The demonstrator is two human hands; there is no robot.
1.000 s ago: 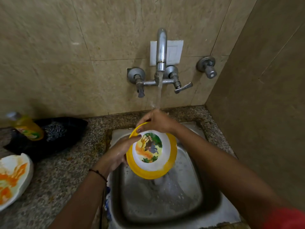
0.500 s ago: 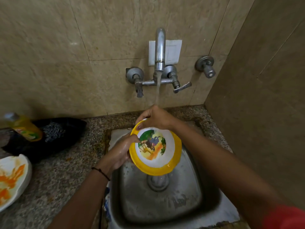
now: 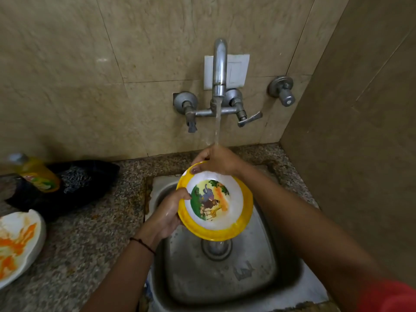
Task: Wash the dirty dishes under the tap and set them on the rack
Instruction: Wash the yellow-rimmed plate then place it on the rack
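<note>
A yellow-rimmed bowl [image 3: 234, 207] with a white inside and a cartoon animal picture hangs tilted over the steel sink [image 3: 258, 275]. My left hand [image 3: 167, 213] grips its left rim, thumb inside. My right hand [image 3: 217, 159] holds the far rim from above, directly under the running water. The tap [image 3: 219, 68] on the wall pours a stream onto my right hand and the bowl's far edge. A dirty white plate [image 3: 19, 242] smeared with orange lies on the counter at the far left.
A yellow dish-soap bottle [image 3: 36, 173] lies on a black bag [image 3: 90, 176] at the back left of the granite counter [image 3: 90, 239]. A tiled wall closes in the sink's right side. The drain [image 3: 216, 249] sits below the bowl. No rack is in view.
The bowl has turned in my hands, so the picture has rotated, and it sits a little further right. The foamy water in the sink has drained, baring the drain.
</note>
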